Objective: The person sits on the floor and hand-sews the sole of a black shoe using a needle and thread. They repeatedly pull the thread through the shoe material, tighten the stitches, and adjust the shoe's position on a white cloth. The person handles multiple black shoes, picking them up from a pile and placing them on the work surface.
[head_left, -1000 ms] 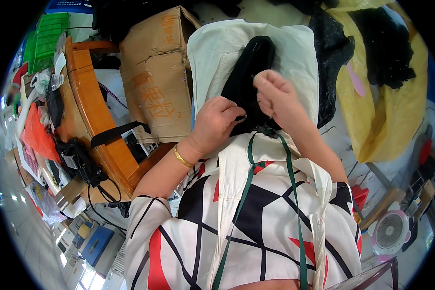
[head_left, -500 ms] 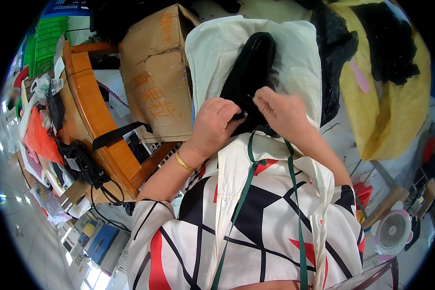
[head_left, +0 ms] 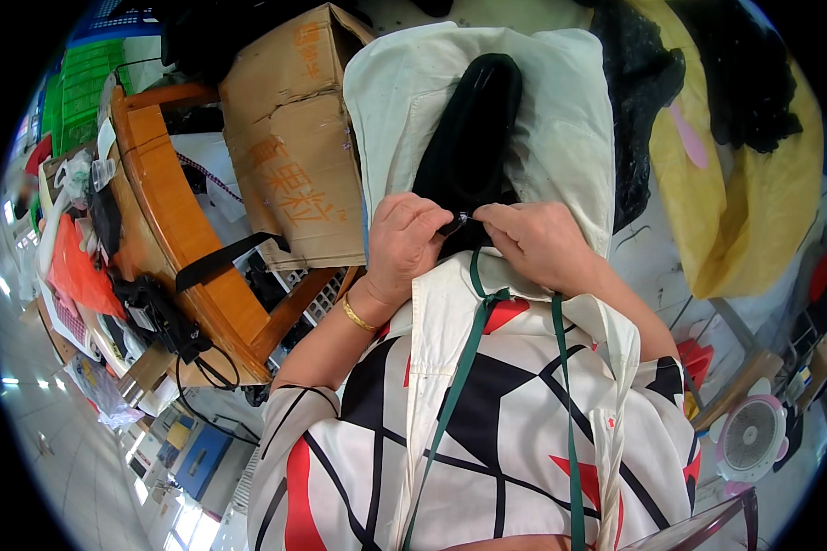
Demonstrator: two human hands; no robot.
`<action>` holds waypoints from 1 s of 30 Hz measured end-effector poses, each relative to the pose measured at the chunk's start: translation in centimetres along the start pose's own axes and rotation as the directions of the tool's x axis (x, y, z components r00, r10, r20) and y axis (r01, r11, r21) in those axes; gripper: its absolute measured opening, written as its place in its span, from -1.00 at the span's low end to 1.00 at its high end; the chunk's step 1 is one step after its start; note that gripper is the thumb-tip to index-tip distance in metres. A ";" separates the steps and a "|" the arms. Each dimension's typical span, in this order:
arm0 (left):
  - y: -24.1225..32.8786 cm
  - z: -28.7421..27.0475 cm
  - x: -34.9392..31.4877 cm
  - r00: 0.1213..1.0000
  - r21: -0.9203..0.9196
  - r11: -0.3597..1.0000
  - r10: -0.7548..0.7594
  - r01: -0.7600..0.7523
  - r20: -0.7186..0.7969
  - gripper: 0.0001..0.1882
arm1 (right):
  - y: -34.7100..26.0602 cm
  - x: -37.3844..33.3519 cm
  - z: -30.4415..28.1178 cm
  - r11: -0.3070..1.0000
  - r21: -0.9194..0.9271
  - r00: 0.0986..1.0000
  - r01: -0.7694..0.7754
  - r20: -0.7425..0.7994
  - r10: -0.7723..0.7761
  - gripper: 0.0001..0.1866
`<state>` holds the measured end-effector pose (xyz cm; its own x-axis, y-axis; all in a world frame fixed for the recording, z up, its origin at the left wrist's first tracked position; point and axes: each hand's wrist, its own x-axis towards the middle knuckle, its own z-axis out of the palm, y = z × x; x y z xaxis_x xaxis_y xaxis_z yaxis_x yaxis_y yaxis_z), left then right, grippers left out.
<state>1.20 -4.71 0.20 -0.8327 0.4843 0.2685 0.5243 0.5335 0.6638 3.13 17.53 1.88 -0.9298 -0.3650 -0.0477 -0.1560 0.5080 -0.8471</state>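
Note:
A black, shoe-shaped piece (head_left: pixel 473 119) with a sunken middle lies lengthwise on a white cloth (head_left: pixel 560 110) over my lap. My left hand (head_left: pixel 406 234), with a gold bangle at the wrist, is closed on the near edge of this piece, thumb and forefinger pinched. Close against it, my right hand (head_left: pixel 533 241) is also pinched, its fingertips meeting a tiny shiny bit (head_left: pixel 463 217) at the same edge. Whatever is between the right fingertips is too small to name.
A cardboard box (head_left: pixel 294 138) stands left of the cloth, beside a wooden chair (head_left: pixel 188 220). To the right are a black plastic bag (head_left: pixel 629 92) and a yellow sack (head_left: pixel 726 248) with black material in it. A white fan (head_left: pixel 750 436) sits at lower right.
My right hand has come down and left, from above the black piece to my left fingertips at its near edge. The left hand has barely shifted.

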 end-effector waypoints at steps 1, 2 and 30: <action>0.0 0.0 0.0 1.000 0.003 1.000 0.005 -0.005 -0.002 -0.66 | 0.0 0.0 0.0 1.000 0.002 1.000 0.004 0.001 -0.004 -0.89; 0.0 0.0 0.0 1.000 0.007 1.000 0.010 -0.010 -0.005 -0.65 | 0.0 0.1 -0.1 1.000 0.003 1.000 0.008 0.003 -0.008 -0.89; 0.3 0.6 -0.6 0.998 -0.032 0.999 -0.041 0.040 -0.055 -0.65 | -0.3 0.2 3.1 0.975 -0.223 0.997 0.021 0.075 -0.004 -0.86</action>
<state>1.94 -4.42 -0.13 -0.8622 0.4232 0.2785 0.4848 0.5299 0.6958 4.08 14.87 0.47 -0.9016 -0.4243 -0.0835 -0.2458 0.6616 -0.7084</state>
